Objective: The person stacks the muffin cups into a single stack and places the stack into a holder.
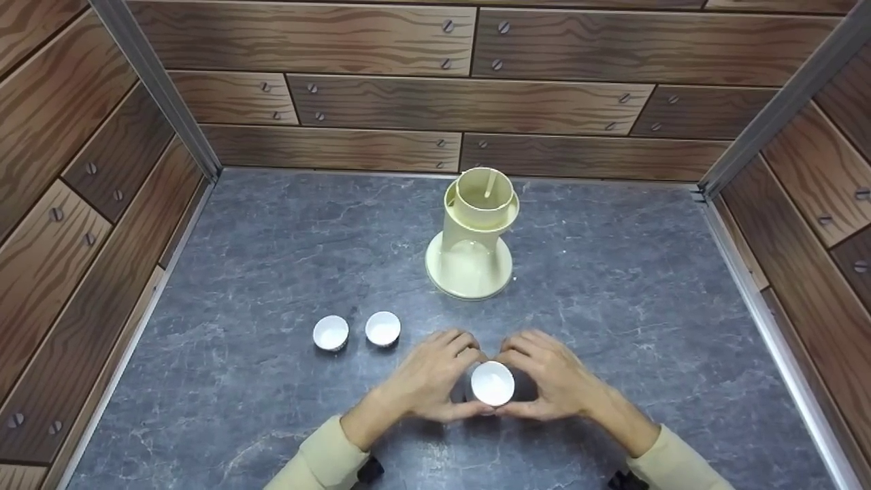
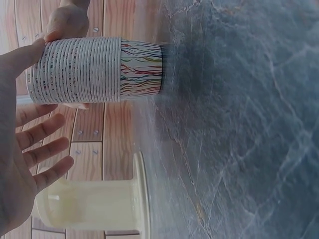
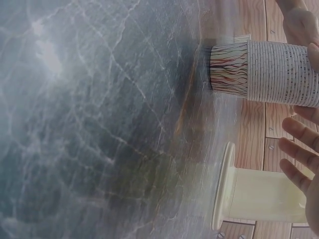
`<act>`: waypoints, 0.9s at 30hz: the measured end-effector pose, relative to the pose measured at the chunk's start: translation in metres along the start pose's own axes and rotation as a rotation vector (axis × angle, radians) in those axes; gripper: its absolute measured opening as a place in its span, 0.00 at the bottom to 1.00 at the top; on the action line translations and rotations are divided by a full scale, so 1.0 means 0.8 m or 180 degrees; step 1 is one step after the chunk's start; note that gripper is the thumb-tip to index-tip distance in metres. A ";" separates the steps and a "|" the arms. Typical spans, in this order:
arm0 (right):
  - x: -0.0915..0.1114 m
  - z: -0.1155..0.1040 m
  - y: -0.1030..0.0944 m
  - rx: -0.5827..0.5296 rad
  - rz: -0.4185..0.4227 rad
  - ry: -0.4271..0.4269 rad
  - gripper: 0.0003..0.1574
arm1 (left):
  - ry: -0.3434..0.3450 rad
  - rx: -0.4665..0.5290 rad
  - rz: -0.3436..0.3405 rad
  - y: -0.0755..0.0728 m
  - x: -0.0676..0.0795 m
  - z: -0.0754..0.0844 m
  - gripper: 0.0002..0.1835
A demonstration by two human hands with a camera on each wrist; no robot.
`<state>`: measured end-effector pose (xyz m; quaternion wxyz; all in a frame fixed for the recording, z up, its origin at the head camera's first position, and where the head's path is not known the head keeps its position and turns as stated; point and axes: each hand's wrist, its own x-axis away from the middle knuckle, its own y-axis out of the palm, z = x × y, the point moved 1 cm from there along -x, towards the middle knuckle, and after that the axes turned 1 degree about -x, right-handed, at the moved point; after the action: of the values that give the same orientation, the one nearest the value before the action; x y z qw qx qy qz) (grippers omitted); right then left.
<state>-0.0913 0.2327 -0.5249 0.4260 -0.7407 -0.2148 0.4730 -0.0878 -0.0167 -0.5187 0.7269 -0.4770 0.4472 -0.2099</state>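
Note:
A tall stack of paper cups (image 1: 493, 383) with colourful wavy stripes stands upright on the table, open ends up. My left hand (image 1: 435, 378) holds the top of the stack from the left, thumb on the near side and index finger on the far side. From the right, my right hand (image 1: 552, 378) grips it the same way, the two thumbs meeting in front. Other fingers of both hands spread away from the cups in the wrist views. Only the lowest cup (image 2: 142, 68) shows its full striped side; stacked rims (image 3: 279, 72) cover the rest.
Two separate paper cups, one (image 1: 331, 333) farther left and one (image 1: 383, 329) closer, stand left of my hands. Beyond the hands is a cream cylindrical holder (image 1: 473, 269) with a round base and open top. Wood-patterned walls (image 1: 381, 102) enclose the dark marbled table (image 1: 272, 238).

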 end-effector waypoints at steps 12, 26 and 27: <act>0.000 -0.001 0.000 0.0009 -0.0004 0.0023 0.38 | -0.0068 0.0009 -0.0073 -0.008 0.012 -0.013 0.37; 0.002 -0.001 0.001 0.0017 0.0007 0.0024 0.39 | -0.0248 -0.0207 -0.0264 -0.022 0.033 -0.034 0.37; 0.002 -0.001 0.001 0.0011 0.0007 0.0026 0.39 | -0.0267 -0.0211 -0.0280 -0.023 0.035 -0.037 0.37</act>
<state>-0.0901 0.2329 -0.5263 0.4277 -0.7422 -0.2113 0.4708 -0.0962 -0.0603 -0.5194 0.7189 -0.5283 0.4017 -0.2066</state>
